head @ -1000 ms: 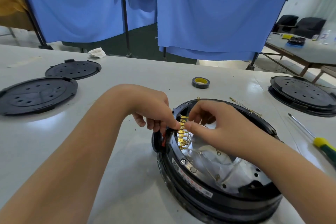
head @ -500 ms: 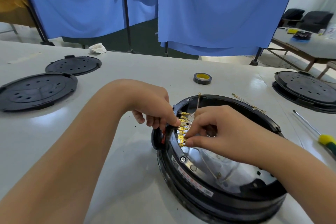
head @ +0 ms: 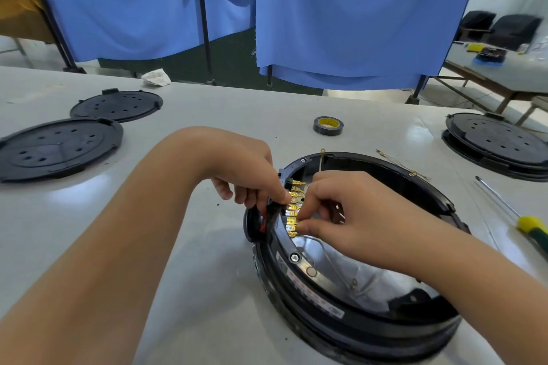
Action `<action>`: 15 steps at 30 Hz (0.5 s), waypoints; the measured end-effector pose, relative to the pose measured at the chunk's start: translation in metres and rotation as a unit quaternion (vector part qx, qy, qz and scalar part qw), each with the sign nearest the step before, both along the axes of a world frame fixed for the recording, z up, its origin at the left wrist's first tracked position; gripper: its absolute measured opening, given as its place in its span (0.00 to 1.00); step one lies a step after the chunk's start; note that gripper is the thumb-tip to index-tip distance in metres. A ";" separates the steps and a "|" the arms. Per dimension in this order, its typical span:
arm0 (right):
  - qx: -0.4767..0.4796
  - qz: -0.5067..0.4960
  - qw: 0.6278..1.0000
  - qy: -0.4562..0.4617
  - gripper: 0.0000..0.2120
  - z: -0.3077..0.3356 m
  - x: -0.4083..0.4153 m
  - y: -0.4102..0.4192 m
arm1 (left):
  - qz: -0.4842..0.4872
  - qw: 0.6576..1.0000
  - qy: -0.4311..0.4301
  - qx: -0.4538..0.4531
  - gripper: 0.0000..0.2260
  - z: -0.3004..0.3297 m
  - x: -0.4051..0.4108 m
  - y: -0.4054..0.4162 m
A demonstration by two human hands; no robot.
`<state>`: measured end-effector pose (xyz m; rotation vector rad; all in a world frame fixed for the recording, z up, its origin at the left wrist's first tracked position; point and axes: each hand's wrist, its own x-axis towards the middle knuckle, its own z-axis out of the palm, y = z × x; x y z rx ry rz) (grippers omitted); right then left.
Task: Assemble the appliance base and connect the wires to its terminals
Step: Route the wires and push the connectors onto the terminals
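Observation:
A round black appliance base (head: pixel 311 290) lies open on the white table, its silvery inside showing. A row of brass terminals (head: pixel 293 210) runs along its left inner rim. My left hand (head: pixel 246 169) grips the black socket block on the rim's left edge, with the index fingertip against the terminals. My right hand (head: pixel 344 210) reaches inside the base and pinches a thin wire's connector at the lower terminals. Thin wires (head: pixel 335 267) trail across the silvery inside.
Two black perforated covers (head: pixel 59 148) (head: pixel 117 105) lie at the left. Another black base (head: pixel 498 145) sits at the far right. A tape roll (head: pixel 328 125), loose wires (head: pixel 403 164) and a yellow-green screwdriver (head: pixel 522 219) lie beyond and right of the base.
My right hand has moved down the terminal row, from the upper terminals to the lower ones. My left hand has kept its hold on the rim.

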<state>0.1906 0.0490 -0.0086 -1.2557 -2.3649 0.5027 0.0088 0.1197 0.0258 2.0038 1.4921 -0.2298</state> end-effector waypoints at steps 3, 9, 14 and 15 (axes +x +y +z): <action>0.002 -0.002 1.000 -0.004 0.08 0.000 -0.001 0.001 | 0.002 1.000 0.003 0.002 0.22 0.001 0.000 -0.001; 0.012 0.008 1.000 0.000 0.08 -0.001 -0.001 0.000 | -0.005 0.999 0.030 -0.012 0.25 0.002 0.003 -0.007; 0.010 0.009 1.000 0.011 0.07 -0.002 -0.001 0.001 | -0.022 0.998 0.027 -0.056 0.22 0.007 0.000 -0.012; 0.003 0.009 1.000 0.019 0.08 -0.002 -0.001 0.001 | -0.023 0.998 0.023 -0.061 0.22 0.007 0.000 -0.012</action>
